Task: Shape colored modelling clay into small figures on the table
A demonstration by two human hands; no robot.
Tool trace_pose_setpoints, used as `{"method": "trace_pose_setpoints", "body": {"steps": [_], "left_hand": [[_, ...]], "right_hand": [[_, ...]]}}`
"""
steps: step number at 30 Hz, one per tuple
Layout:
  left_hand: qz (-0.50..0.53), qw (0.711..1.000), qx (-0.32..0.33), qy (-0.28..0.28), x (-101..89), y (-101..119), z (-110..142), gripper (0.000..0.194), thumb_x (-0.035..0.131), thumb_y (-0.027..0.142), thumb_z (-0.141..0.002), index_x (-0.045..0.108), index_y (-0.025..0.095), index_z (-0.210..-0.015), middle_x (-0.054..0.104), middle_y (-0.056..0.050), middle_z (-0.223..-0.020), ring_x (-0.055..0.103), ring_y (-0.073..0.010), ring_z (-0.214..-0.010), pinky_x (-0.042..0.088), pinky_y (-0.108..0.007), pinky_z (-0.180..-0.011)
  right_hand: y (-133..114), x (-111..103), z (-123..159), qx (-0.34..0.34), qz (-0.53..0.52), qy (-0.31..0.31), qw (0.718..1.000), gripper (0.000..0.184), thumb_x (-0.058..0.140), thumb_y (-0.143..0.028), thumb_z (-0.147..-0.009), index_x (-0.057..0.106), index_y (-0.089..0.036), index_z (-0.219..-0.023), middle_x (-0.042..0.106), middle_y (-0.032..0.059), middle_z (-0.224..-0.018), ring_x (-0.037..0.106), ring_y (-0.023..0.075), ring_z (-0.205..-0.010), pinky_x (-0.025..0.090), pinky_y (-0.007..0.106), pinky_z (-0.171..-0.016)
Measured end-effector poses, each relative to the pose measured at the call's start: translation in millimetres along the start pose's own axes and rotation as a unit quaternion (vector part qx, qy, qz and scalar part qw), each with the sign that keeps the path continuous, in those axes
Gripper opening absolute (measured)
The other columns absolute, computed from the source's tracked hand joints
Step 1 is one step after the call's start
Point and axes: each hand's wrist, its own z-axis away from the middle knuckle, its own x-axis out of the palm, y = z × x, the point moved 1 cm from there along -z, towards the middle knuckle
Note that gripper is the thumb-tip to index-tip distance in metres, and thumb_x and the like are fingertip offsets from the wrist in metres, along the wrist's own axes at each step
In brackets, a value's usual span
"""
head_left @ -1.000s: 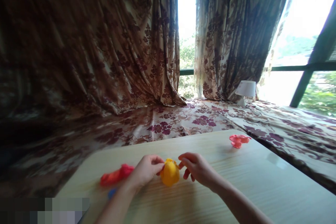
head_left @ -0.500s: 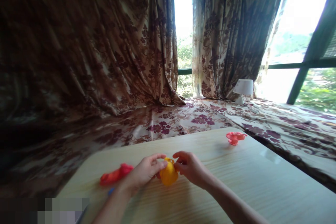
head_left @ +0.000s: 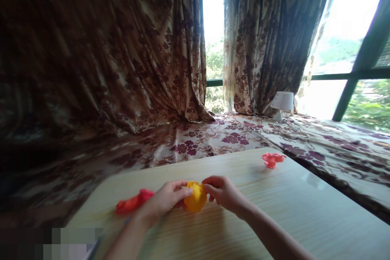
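A rounded yellow piece that looks like modelling clay (head_left: pixel 195 199) is held up just over the table, with an uneven upper edge. My left hand (head_left: pixel 170 198) grips its left side, thumb in front and fingers behind. At its upper right edge my right hand (head_left: pixel 224 193) pinches with thumb and forefinger. To the left, partly behind my left forearm, lies a lumpy red and orange piece (head_left: pixel 134 202). A small coral-red shape (head_left: pixel 273 160) with curled, thin parts stands near the far right corner of the table.
The light wooden table (head_left: pixel 258 211) reaches under both arms. Beyond it is a surface covered in floral cloth (head_left: pixel 234 138), with a small white lamp (head_left: pixel 282 101) by the window. Patterned curtains (head_left: pixel 164 48) hang at the back and left. A blurred patch covers the lower left corner.
The yellow piece has turned slightly in my hands and its upper edge shows wider. My right hand's fingers have closed in on its upper right edge. Other things stay put.
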Motion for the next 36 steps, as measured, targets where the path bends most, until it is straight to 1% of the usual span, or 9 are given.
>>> {"method": "trace_pose_setpoints", "body": {"steps": [3,8,12,17,21,26,29,33,36], "left_hand": [[0.004,1.000,-0.002,0.001,0.5,0.5,0.8,0.046,0.071,0.045,-0.062,0.067,0.015,-0.098,0.070,-0.004,-0.085,0.060,-0.0172,-0.078,0.043,-0.026,-0.068],[0.000,1.000,-0.006,0.003,-0.6,0.4,2.3,0.044,0.071,0.045,-0.062,0.067,0.014,-0.093,0.069,-0.003,-0.080,0.058,-0.0159,-0.074,0.042,-0.025,-0.066],[-0.010,1.000,-0.012,0.014,-3.5,-0.7,2.3,0.045,0.071,0.046,-0.062,0.065,0.013,-0.092,0.067,-0.002,-0.078,0.056,-0.0140,-0.068,0.041,-0.024,-0.062],[-0.018,0.999,-0.016,0.024,-6.4,-2.7,3.0,0.046,0.070,0.046,-0.064,0.062,0.012,-0.094,0.066,-0.001,-0.073,0.055,-0.0130,-0.064,0.039,-0.024,-0.060],[-0.016,1.000,-0.018,0.011,-6.7,-3.5,3.5,0.052,0.070,0.046,-0.064,0.061,0.013,-0.103,0.067,-0.001,-0.077,0.055,-0.0131,-0.066,0.041,-0.025,-0.062],[-0.020,1.000,-0.013,-0.009,-6.4,-3.8,2.7,0.045,0.073,0.045,-0.061,0.066,0.012,-0.090,0.068,-0.003,-0.077,0.056,-0.0143,-0.070,0.040,-0.024,-0.064],[-0.020,1.000,-0.019,-0.002,-7.3,-4.1,2.3,0.045,0.074,0.046,-0.060,0.064,0.012,-0.088,0.067,-0.002,-0.075,0.057,-0.0142,-0.068,0.040,-0.025,-0.063],[-0.020,0.999,-0.029,0.002,-9.3,-5.0,2.7,0.046,0.073,0.047,-0.061,0.063,0.013,-0.090,0.068,-0.002,-0.075,0.058,-0.0144,-0.067,0.040,-0.025,-0.062],[-0.025,0.999,-0.033,0.004,-10.1,-5.1,3.2,0.046,0.073,0.046,-0.062,0.062,0.013,-0.091,0.068,-0.002,-0.073,0.057,-0.0134,-0.064,0.039,-0.024,-0.060]], "right_hand": [[-5.2,4.5,2.9,-0.013,0.022,0.038,0.999,0.019,0.052,-0.017,-0.073,0.070,-0.014,-0.076,0.067,0.0025,-0.063,0.058,0.0131,-0.057,0.042,0.021,-0.052],[-11.8,1.6,8.2,-0.042,0.047,0.069,0.996,0.017,0.053,-0.021,-0.076,0.070,-0.018,-0.077,0.069,0.0045,-0.077,0.060,0.0164,-0.070,0.044,0.026,-0.066],[-6.4,-2.4,6.8,-0.003,0.018,0.036,0.999,0.030,0.042,-0.023,-0.082,0.068,-0.015,-0.095,0.069,0.0064,-0.081,0.059,0.0114,-0.053,0.044,0.022,-0.051],[-1.6,0.4,5.2,0.037,-0.019,-0.059,0.997,0.026,0.044,-0.023,-0.077,0.068,-0.013,-0.078,0.069,0.0036,-0.072,0.056,0.0083,-0.045,0.035,0.016,-0.037],[-0.5,4.8,3.5,0.040,-0.005,-0.035,0.999,0.023,0.046,-0.020,-0.074,0.067,-0.012,-0.080,0.067,0.0028,-0.065,0.053,0.0083,-0.045,0.035,0.017,-0.039],[-8.5,8.4,7.6,-0.004,0.055,0.045,0.997,0.015,0.053,-0.018,-0.071,0.068,-0.014,-0.072,0.066,0.0040,-0.066,0.058,0.0144,-0.062,0.040,0.022,-0.054],[-13.3,6.0,10.8,-0.033,0.074,0.060,0.995,0.016,0.054,-0.019,-0.073,0.070,-0.016,-0.072,0.067,0.0045,-0.072,0.059,0.0159,-0.067,0.041,0.024,-0.062],[-7.1,-1.8,7.5,-0.018,0.057,0.045,0.997,0.029,0.044,-0.025,-0.082,0.069,-0.016,-0.092,0.068,0.0040,-0.075,0.058,0.0121,-0.055,0.042,0.021,-0.055],[0.5,-2.9,3.4,0.012,0.053,0.016,0.998,0.033,0.041,-0.029,-0.083,0.068,-0.013,-0.073,0.062,0.0021,-0.057,0.052,0.0102,-0.044,0.037,0.019,-0.044]]}}
